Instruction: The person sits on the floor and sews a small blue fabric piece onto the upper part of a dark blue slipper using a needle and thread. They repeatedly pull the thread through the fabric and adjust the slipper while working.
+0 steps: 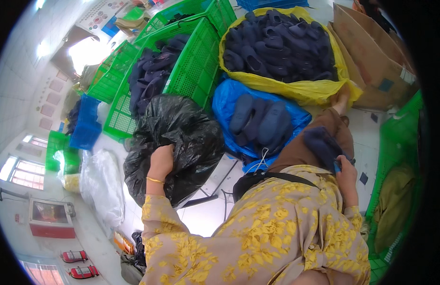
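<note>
Against the side of a bulging black plastic bag [189, 135], my left hand [161, 164] is closed, with the fingers curled into its folds. What is inside the bag is hidden. Over on the right, my right hand [347, 175] grips a dark navy clog-like shoe [321, 144] by one end, above my brown-trousered leg. Between the hands, a blue plastic bag [296, 114] holds several navy shoes [272, 124], some with soles facing up. A white cord [262, 159] lies at its near edge.
Beyond stands a yellow sack [296, 90] full of navy shoes. Green crates [194, 64], one holding shoes, rise behind the black bag. An open cardboard box [376, 71] is at the far right, and a green crate [386, 142] at my right. Clear plastic sheeting [103, 185] lies left.
</note>
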Action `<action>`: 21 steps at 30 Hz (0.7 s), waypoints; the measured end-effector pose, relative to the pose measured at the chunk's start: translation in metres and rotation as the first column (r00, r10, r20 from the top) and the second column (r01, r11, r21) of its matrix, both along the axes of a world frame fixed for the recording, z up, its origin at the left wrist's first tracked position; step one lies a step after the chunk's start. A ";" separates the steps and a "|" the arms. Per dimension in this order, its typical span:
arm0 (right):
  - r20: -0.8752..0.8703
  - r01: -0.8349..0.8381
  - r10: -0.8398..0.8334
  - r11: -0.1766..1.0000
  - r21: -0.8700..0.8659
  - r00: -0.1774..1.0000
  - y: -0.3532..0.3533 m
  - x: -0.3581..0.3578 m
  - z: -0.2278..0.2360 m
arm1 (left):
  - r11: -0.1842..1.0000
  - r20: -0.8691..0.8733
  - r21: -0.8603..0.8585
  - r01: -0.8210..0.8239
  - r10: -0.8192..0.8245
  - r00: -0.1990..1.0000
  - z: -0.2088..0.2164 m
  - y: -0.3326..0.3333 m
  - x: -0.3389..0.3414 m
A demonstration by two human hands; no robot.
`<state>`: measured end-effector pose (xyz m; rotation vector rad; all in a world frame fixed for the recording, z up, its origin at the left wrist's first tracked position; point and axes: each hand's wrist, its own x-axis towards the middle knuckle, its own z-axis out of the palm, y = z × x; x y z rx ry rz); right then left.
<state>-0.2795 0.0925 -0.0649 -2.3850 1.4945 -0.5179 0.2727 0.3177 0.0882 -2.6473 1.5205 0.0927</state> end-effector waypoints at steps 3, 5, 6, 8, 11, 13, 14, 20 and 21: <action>0.000 -0.006 0.006 1.000 0.006 1.000 0.000 0.000 0.001 | 0.998 0.067 0.066 -0.002 -0.003 0.998 -0.024 -0.009 0.018; 0.010 -0.016 0.016 1.000 0.012 1.000 0.000 0.004 0.002 | 0.987 -0.114 -0.147 0.058 -0.075 0.991 -0.078 0.012 0.078; 0.014 -0.018 0.018 1.000 0.005 1.000 0.001 0.003 0.002 | 0.977 -0.171 -0.205 0.055 -0.091 0.981 -0.089 0.014 0.085; 0.016 -0.007 0.007 1.000 0.005 1.000 0.001 0.000 0.001 | 0.983 -0.171 -0.178 0.055 -0.086 0.982 -0.084 0.004 0.076; 0.014 0.013 -0.014 1.000 0.024 1.000 0.002 0.000 0.000 | 0.984 -0.176 -0.169 0.049 -0.079 0.981 -0.079 0.000 0.068; 0.025 0.022 -0.023 0.999 0.041 0.999 0.002 0.004 -0.001 | 0.984 -0.172 -0.168 0.054 -0.084 0.982 -0.077 -0.003 0.070; 0.017 0.024 -0.025 0.999 0.047 1.000 0.002 0.006 0.000 | 0.985 -0.162 -0.162 0.053 -0.079 0.984 -0.074 -0.002 0.071; 0.079 0.041 -0.042 0.999 0.014 0.996 0.006 0.007 0.016 | 0.985 -0.111 -0.163 0.060 -0.079 0.991 -0.065 -0.013 0.061; 0.095 0.044 -0.045 0.999 0.009 0.994 0.004 0.007 0.018 | 0.986 -0.107 -0.156 0.058 -0.076 0.991 -0.067 -0.015 0.062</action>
